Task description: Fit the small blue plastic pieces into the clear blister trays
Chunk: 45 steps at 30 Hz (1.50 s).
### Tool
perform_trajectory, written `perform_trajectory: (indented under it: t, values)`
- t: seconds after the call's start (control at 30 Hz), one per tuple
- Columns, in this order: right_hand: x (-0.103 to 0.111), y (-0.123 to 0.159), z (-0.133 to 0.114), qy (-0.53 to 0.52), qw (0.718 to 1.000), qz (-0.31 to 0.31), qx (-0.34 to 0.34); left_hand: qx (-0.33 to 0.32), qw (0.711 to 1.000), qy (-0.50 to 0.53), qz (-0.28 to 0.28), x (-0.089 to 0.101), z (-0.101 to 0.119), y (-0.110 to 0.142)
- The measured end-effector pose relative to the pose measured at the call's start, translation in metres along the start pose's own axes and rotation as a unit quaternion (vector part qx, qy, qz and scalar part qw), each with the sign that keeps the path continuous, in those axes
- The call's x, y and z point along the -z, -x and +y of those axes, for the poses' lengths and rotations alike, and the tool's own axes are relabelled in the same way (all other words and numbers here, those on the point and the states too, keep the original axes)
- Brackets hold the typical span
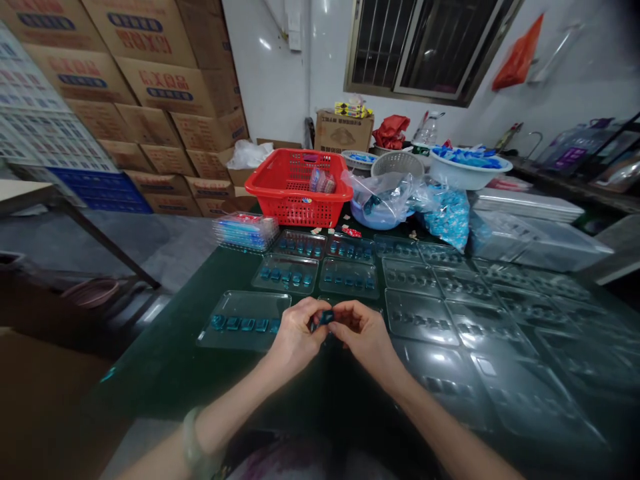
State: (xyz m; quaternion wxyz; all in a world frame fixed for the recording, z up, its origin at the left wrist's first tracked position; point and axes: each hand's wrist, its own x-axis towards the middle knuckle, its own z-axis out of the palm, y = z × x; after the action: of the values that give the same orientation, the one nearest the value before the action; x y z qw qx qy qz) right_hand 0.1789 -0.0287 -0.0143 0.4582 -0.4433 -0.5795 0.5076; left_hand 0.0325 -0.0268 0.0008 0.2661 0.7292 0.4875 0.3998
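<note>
Fig. log | Step (judged): filling a clear blister tray (pixel 240 303) | My left hand (pixel 295 335) and right hand (pixel 364 335): fingers together, clamped on a small teal piece (pixel 327 317), centre of frame, above the dark green counter (pixel 160 380) | Next (judged): calls for seating it in a pocket

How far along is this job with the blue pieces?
Done: several clear trays at left hold rows of blue pieces. In hand: left hand and right hand pinch one piece. Remaining: trays on the right look unfilled; a plastic bag holds more.
</note>
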Motion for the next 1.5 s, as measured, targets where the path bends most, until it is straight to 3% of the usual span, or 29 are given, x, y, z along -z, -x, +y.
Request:
perform_trajectory:
  t: [0.2, 0.37, 0.5, 0.67, 0.73, 0.8, 0.9, 0.97, 1.1, 1.27, 1.37, 1.5]
  values:
    - [-0.007, -0.001, 0.001, -0.031, 0.999, -0.02, -0.011, 0.007, 0.999, 0.011, 0.031, 0.001, 0.0, 0.008]
    - [-0.006, -0.002, 0.002, -0.059, 0.996, -0.054, -0.038, 0.049, 0.994, 0.102, 0.005, 0.008, -0.001, 0.013]
    - [-0.005, -0.004, 0.003, -0.061, 0.995, -0.051, -0.057, 0.137, 0.957, 0.256, -0.023, 0.017, 0.001, 0.01]
    - [-0.006, -0.007, 0.002, -0.042, 0.992, -0.094, -0.074, 0.213, 0.914, 0.345, -0.011, 0.015, -0.001, 0.0]
    - [-0.007, -0.009, -0.002, -0.005, 0.996, -0.081, -0.046, 0.243, 0.887, 0.393, -0.009, 0.012, -0.004, -0.004]
    - [-0.008, -0.01, -0.008, 0.066, 0.997, -0.033, 0.025, 0.271, 0.853, 0.446, -0.009, 0.01, -0.006, -0.009]
    - [-0.007, -0.01, -0.018, 0.175, 0.974, 0.018, 0.145, 0.302, 0.807, 0.507, -0.009, 0.006, -0.005, -0.014]
    - [-0.005, -0.01, -0.022, 0.213, 0.959, 0.02, 0.185, 0.311, 0.795, 0.521, -0.01, 0.004, -0.003, -0.016]
    - [0.001, -0.011, -0.017, 0.288, 0.941, 0.011, 0.178, 0.314, 0.805, 0.503, -0.012, 0.007, -0.004, -0.014]
    - [0.001, -0.013, 0.005, 0.445, 0.885, -0.044, 0.131, 0.259, 0.902, 0.333, 0.091, 0.027, -0.021, -0.002]
    - [-0.004, -0.014, 0.013, 0.49, 0.861, -0.057, 0.125, 0.243, 0.928, 0.269, 0.089, 0.036, -0.033, 0.008]
    - [-0.011, -0.016, 0.013, 0.53, 0.838, -0.067, 0.112, 0.25, 0.94, 0.22, 0.074, 0.037, -0.038, 0.014]
